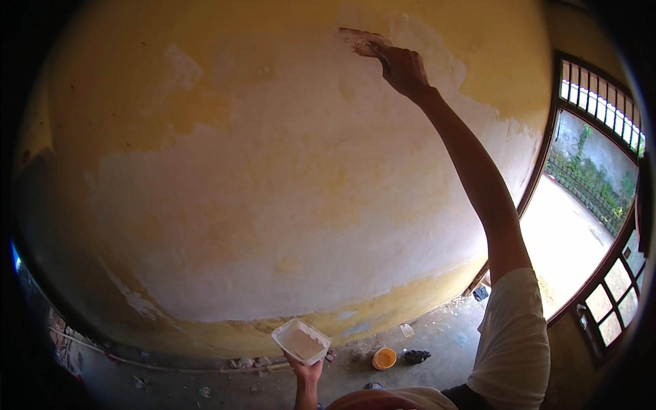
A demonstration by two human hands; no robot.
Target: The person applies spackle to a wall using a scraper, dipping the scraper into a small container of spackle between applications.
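My right hand (408, 72) is raised high on my stretched right arm and grips a wide putty knife (357, 39), its blade smeared with pale filler. The blade lies against, or very close to, the upper part of the yellow wall (273, 41). Whitish filler (287, 198) covers a broad, uneven patch of that wall, with yellow showing through in places. Low down, my left hand (308, 370) holds up a white rectangular plastic tub (278, 337) from beneath. Off-white paste (301, 343) lies inside the tub. The left fingers are partly hidden under it.
An orange-yellow bucket (384, 358) stands on the grey floor (273, 389), beside a dark crumpled thing (416, 357). A long thin pole (184, 370) and scattered debris lie along the wall's foot. At right, an open doorway (567, 212) has a barred panel (601, 102) above.
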